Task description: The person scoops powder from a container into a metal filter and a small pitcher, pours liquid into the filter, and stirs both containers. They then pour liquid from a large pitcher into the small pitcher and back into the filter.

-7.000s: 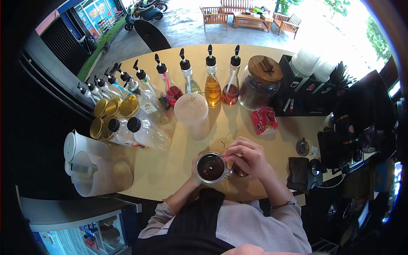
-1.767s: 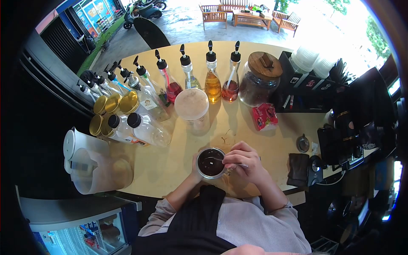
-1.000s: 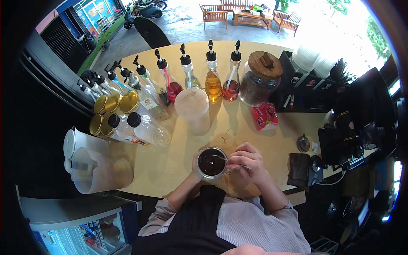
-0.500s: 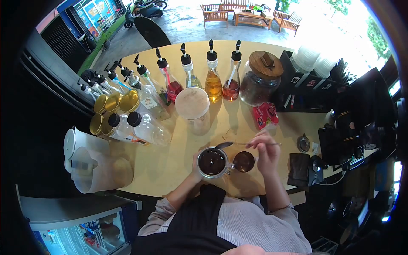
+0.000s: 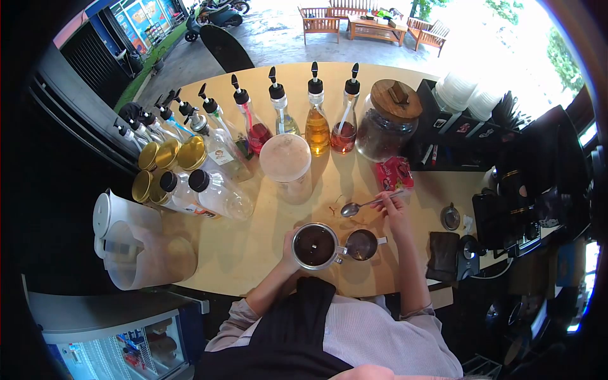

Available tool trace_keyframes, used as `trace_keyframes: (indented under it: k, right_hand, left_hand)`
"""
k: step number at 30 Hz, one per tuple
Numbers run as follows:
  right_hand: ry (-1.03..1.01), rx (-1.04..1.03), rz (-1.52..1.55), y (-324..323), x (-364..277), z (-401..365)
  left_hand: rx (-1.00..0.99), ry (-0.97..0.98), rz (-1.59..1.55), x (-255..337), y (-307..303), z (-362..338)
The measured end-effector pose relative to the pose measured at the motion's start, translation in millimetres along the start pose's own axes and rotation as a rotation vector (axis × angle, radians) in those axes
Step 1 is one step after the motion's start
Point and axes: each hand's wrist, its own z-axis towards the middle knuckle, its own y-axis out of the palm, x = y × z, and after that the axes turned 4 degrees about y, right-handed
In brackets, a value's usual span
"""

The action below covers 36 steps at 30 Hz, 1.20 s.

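My left hand (image 5: 289, 252) is wrapped round the left side of a metal mug (image 5: 334, 258) that holds dark brown liquid. Just right of that mug stands a smaller cup (image 5: 362, 244) with a handle, a little dark liquid in its bottom. My right hand (image 5: 392, 206) pinches the handle of a metal spoon (image 5: 350, 209) above the table, beyond the smaller cup. The spoon's bowl points left and is apart from both vessels. A pink packet (image 5: 395, 172) lies just beyond my right hand.
Pump bottles of syrup (image 5: 318, 126) line the far edge. A lidded tub (image 5: 285, 161) and a wood-lidded jar (image 5: 387, 130) stand nearer. Plastic pitchers (image 5: 152, 253) are at left, a black cup organizer (image 5: 453, 136) at right. A dark cloth (image 5: 444, 254) lies right of my arm.
My right hand has moved away from me with the spoon, whose bowl has left the metal mug's rim and swung outward. My left hand stays on the mug.
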Motion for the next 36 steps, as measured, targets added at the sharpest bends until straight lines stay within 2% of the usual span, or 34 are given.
trace_keyframes:
  k: [1, 2, 4, 8, 11, 12, 13, 14, 20, 21, 22, 24, 26, 27, 28, 29, 30, 32, 33, 35, 36]
  right_hand:
    - [0.070, -0.043, 0.000, -0.3, 5.4, 1.9]
    - [0.140, -0.086, 0.001, -0.4, 10.9, 3.9]
    - [0.172, -0.120, -0.005, 0.3, 23.8, 8.3]
    - [0.234, -0.157, -0.122, 8.2, 8.8, 4.6]
    - [0.290, -0.115, -0.151, 5.5, 21.7, 7.5]
    - [0.290, -0.114, -0.151, 5.5, 21.2, 7.3]
    - [0.276, -0.089, -0.279, 5.9, 20.7, 7.3]
    - [0.261, -0.064, -0.406, 6.8, 20.3, 7.3]
    - [0.237, -0.064, -0.421, 10.2, 13.6, 4.5]
    - [0.236, -0.064, -0.422, 9.1, 15.4, 5.1]
    - [0.207, -0.050, -0.483, 7.7, 17.1, 5.7]
    - [0.177, -0.036, -0.545, 9.7, 11.0, 1.7]
    - [-0.151, 0.239, -0.728, 23.0, -21.3, -14.4]
    - [-0.152, 0.236, -0.729, 26.7, -31.6, -19.6]
    - [-0.245, 0.294, -0.727, 29.3, -40.7, -25.2]
    - [-0.337, 0.353, -0.723, 31.7, -50.5, -31.8]
    - [-0.336, 0.354, -0.724, 34.0, -63.1, -40.8]
    - [-0.448, 0.112, -0.621, 39.2, -87.6, -59.6]
    - [-0.448, 0.113, -0.621, 42.9, -95.1, -66.0]
    - [-0.528, -0.318, -0.421, 52.0, -105.0, -76.6]
    - [-0.528, -0.317, -0.421, 58.7, -107.0, -82.6]
  left_hand:
    - [0.073, 0.103, 0.111, -1.5, 2.1, 1.1]
    - [0.075, 0.104, 0.111, 1.1, 1.2, 0.0]
    - [-0.014, -0.015, -0.130, 12.6, 4.0, -3.3]
    - [0.037, 0.050, -0.137, 28.0, 28.4, -3.4]
    - [0.038, -0.016, 0.042, 28.0, 27.7, -2.3]
    - [0.036, -0.049, -0.075, 26.9, 27.3, -1.8]
    - [0.034, -0.082, -0.191, 26.0, 26.9, -1.4]
    - [0.034, -0.082, -0.191, 25.5, 26.2, -1.5]
    - [0.033, -0.019, -0.138, 27.0, 26.8, -4.3]
    - [0.086, 0.009, -0.146, 35.6, 40.5, -3.3]
    - [0.140, 0.037, -0.155, 40.1, 47.9, -2.9]
    - [0.099, 0.020, -0.135, 33.3, 36.4, -3.6]
    - [0.061, 0.007, -0.113, 33.9, 34.6, -3.5]
    - [0.029, 0.060, 0.026, 38.4, 39.8, -3.2]
    - [-0.003, 0.112, 0.163, 40.8, 42.9, -3.0]
    - [-0.002, 0.111, 0.162, 41.0, 43.0, -2.5]
    - [-0.004, 0.066, 0.050, 41.3, 42.9, -1.9]
    - [0.009, 0.015, -0.067, 39.2, 42.1, -1.4]
    - [0.019, 0.014, -0.057, 39.0, 42.1, -1.6]
    - [0.045, 0.014, -0.028, 36.2, 40.6, -1.3]
    - [0.055, 0.014, -0.013, 34.9, 39.9, -1.9]
